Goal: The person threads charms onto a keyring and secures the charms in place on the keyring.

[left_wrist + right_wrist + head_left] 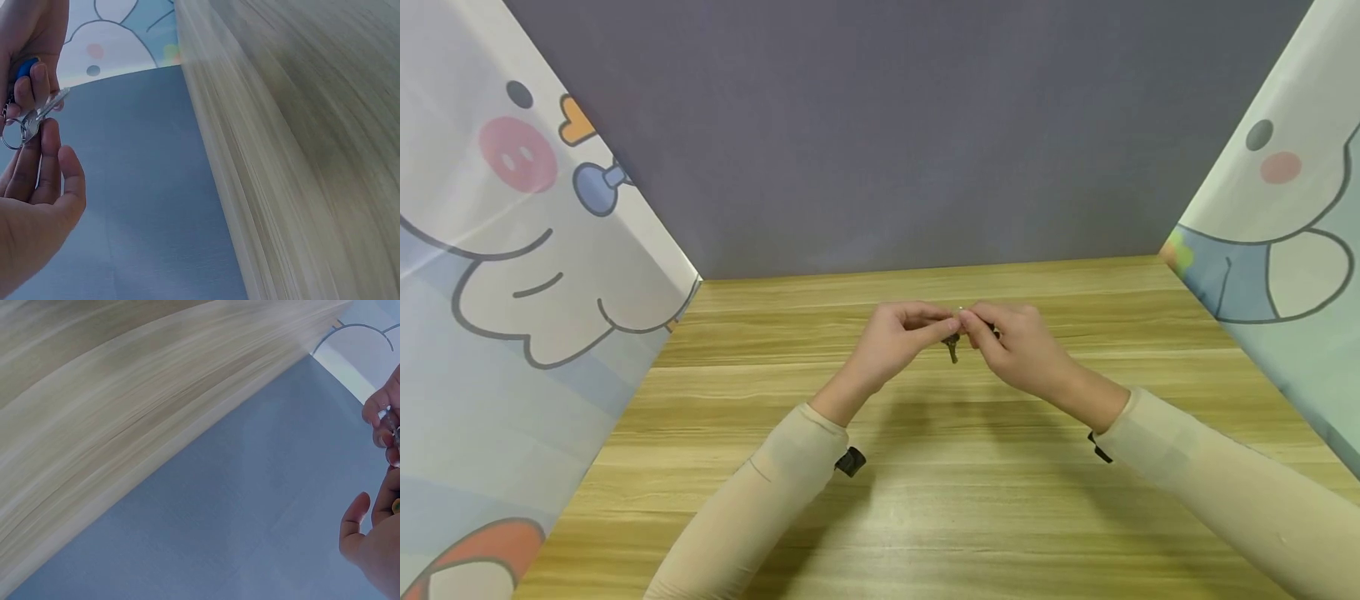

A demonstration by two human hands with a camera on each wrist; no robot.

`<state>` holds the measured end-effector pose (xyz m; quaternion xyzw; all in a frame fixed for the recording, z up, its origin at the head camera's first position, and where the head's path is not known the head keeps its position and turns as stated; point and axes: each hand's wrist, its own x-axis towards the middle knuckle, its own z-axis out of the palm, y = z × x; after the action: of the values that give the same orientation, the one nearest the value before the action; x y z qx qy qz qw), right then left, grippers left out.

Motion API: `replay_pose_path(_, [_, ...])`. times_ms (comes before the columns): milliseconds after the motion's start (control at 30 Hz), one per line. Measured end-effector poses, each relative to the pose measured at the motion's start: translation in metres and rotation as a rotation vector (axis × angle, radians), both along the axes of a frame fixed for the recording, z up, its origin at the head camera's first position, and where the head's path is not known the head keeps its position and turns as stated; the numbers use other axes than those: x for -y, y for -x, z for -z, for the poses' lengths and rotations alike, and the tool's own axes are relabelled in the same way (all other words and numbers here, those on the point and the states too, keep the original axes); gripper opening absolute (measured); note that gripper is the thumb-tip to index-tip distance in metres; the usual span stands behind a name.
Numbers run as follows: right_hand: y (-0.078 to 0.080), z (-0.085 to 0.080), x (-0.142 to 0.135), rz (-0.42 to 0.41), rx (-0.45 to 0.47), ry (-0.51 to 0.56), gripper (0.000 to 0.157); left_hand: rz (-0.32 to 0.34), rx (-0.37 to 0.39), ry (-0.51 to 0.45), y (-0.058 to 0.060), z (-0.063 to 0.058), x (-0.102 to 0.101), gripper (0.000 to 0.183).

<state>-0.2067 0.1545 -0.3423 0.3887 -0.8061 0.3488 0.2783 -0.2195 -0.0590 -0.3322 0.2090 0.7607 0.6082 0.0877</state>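
Both hands meet above the table, fingertips nearly together. My left hand (891, 337) pinches a key (53, 105) by its head, where a metal split ring (9, 140) passes through. In the head view a dark key (953, 350) hangs down beneath the left fingertips. My right hand (1018, 346) has its fingers curled round a blue keychain fob (26, 67), joined to the ring by a short chain (5, 109). Its thumb and index fingertip come right up to the ring and key. Most of the fob is hidden by the right fingers.
Below the hands spreads a wood-grain table (955, 500). A dark grey panel (910, 133) stands along its far edge. Cartoon-printed sheets rise at the left (512, 275) and right (1292, 275).
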Motion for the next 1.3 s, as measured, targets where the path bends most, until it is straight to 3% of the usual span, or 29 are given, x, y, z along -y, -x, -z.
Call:
replay_pose_path(267, [-0.0011,0.0000,0.0002,0.015,0.022,0.002,0.022,0.007,0.000,0.007,-0.0011,0.0015,0.0005,0.027])
replay_pose_path(600, [-0.0038,-0.0029,-0.0004,0.071,0.150,-0.017,0.023,0.018,-0.042,0.013,-0.0017,0.0032,-0.0017,0.025])
replay_pose_path(900, [-0.0046,-0.0037,-0.0013,0.089,0.231,-0.011,0.027,0.027,-0.020,-0.036,-0.0016,0.0055,-0.0027,0.024])
replay_pose_path(1133, [-0.0030,-0.0035,-0.0024,0.117,0.302,-0.017,0.026,0.020,-0.036,-0.017,-0.0023,0.0066,-0.0030,0.024])
replay_pose_path(1300, [-0.0023,-0.0037,-0.0037,0.114,0.333,-0.021,0.028,0.008,-0.025,-0.011,-0.0025,0.0062,-0.0024,0.046])
